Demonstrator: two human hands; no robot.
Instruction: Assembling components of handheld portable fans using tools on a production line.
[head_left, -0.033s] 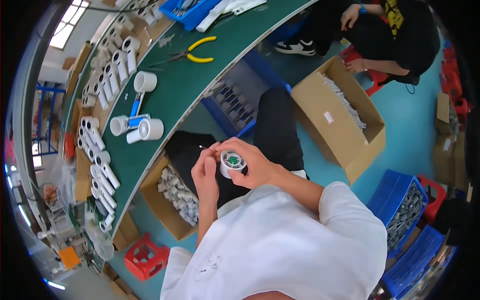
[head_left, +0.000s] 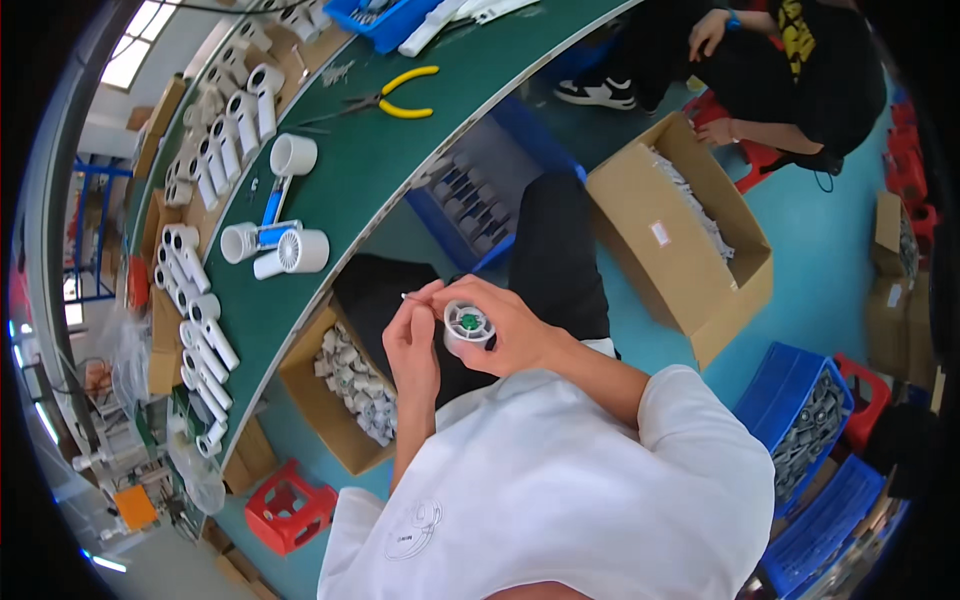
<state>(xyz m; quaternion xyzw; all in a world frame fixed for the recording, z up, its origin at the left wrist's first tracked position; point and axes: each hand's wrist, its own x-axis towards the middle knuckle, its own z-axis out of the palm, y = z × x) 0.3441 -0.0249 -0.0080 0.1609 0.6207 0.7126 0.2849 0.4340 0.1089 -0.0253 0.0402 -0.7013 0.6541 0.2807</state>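
Observation:
Above my lap, my right hand [head_left: 510, 325] is wrapped round a small white fan housing [head_left: 456, 312], whose spoked face with a green centre points up. My left hand [head_left: 412, 345] is closed beside it, thumb and fingers pinched together on a thin wire [head_left: 405, 296] with a pale tip. The fingertips of both hands meet at the housing's far left side, so where the wire runs is hidden. On the green bench to the left lie handheld fan parts [head_left: 303, 251], white shells and handles with blue cylinders inside.
Yellow-handled pliers [head_left: 405, 95] lie on the green bench [head_left: 350, 170]. Rows of white fan bodies [head_left: 205, 335] line its far side. A blue crate [head_left: 490, 190], a carton of white parts [head_left: 320, 405] and a large carton [head_left: 650, 240] surround my legs. Another person [head_left: 810, 90] sits at the upper right.
The view has shifted very slightly. Both hands keep the same grip on the fan housing and wire, with only a tiny movement of the fingers.

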